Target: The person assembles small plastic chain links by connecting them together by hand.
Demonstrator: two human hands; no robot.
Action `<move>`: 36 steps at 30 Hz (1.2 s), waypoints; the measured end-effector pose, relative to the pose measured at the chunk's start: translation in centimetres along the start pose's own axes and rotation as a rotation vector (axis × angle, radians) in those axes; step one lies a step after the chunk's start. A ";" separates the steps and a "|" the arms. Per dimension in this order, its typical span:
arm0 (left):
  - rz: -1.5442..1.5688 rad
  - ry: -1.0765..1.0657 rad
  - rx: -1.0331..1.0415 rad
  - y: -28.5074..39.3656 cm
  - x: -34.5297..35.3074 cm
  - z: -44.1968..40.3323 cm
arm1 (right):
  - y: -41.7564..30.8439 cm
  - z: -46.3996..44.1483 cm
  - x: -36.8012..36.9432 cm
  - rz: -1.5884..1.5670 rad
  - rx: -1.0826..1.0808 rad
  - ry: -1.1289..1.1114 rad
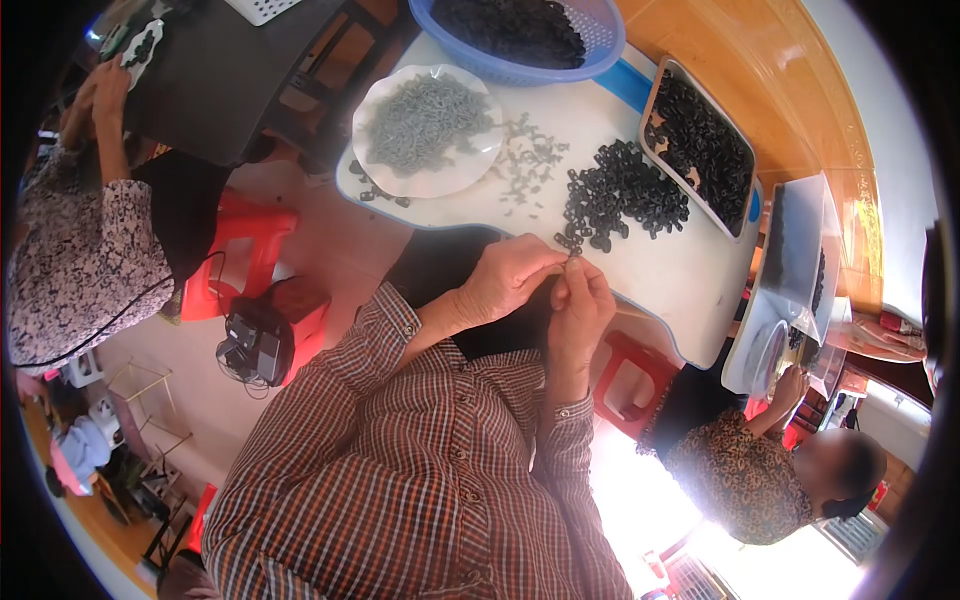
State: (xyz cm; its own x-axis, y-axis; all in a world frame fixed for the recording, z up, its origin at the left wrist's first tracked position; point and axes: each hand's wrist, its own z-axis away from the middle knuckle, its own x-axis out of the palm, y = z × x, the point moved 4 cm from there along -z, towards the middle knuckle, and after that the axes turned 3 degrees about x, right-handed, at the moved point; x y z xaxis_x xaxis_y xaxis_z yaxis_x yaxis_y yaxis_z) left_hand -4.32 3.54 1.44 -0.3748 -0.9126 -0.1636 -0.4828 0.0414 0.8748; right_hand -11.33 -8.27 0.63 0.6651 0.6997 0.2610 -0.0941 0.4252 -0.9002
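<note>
Your shirt (pixel 400 470), at 6 o'clock, bears a check of rust-red, black and whitish lines. The small piece (pixel 574 251) near the dial's centre is black. Your tabletop (pixel 480 205) is white, edged blue. At 12 o'clock, your basket (pixel 601 45) is periwinkle blue; at 11, your plate (pixel 372 172) is white, its heaped bits (pixel 425 115) translucent grey-green. At 2, you have black loose pieces (pixel 620 195) and a whitish-rimmed tray (pixel 690 200). The stools (pixel 250 225) at 9 and 4 are red. The person (pixel 90 265) at 9 wears a dark-and-pale mottled top; the co-worker (pixel 735 465) at 4, brown-and-tan print.
</note>
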 end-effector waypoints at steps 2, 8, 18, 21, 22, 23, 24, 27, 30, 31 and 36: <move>-0.016 0.004 0.024 0.0 0.1 0.3 | 0.1 0.2 -0.2 -0.007 0.021 0.013; -0.017 -0.010 0.056 -0.2 0.4 0.7 | 0.4 0.4 -0.6 0.063 0.042 0.107; 0.165 -0.073 -0.241 -1.2 0.5 1.0 | 0.3 0.3 -0.6 -0.024 0.137 0.017; 0.547 -0.080 -0.584 -2.4 0.9 1.5 | 0.3 0.3 -0.3 -0.067 0.139 -0.019; 0.689 -0.089 -0.675 -2.7 1.0 1.6 | 0.3 0.2 -0.2 -0.085 0.129 -0.043; 0.688 -0.087 -0.676 -2.8 0.9 1.5 | 0.5 0.1 -0.2 -0.085 0.130 -0.044; 0.694 -0.101 -0.693 -2.9 0.8 1.5 | 0.8 0.1 -0.3 -0.085 0.128 -0.059; 0.725 -0.114 -0.730 -3.1 0.8 1.5 | 1.0 0.1 -0.2 -0.080 0.123 -0.083; 0.766 -0.110 -0.767 -3.3 1.0 1.8 | 1.2 0.2 -0.5 -0.060 0.115 -0.096; 0.781 -0.105 -0.775 -3.3 1.0 1.8 | 1.1 0.1 -0.6 -0.043 0.103 -0.108; 0.800 -0.110 -0.791 -3.4 1.1 1.8 | 0.5 0.5 -0.3 0.022 0.089 -0.081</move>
State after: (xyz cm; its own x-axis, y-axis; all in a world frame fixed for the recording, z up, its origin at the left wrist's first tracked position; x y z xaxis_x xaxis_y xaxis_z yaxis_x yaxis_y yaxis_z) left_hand -4.55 3.09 -2.54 -0.4381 -0.6971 0.5675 0.5490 0.2925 0.7830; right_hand -11.93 -8.02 0.26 0.6006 0.7518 0.2721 -0.1757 0.4561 -0.8724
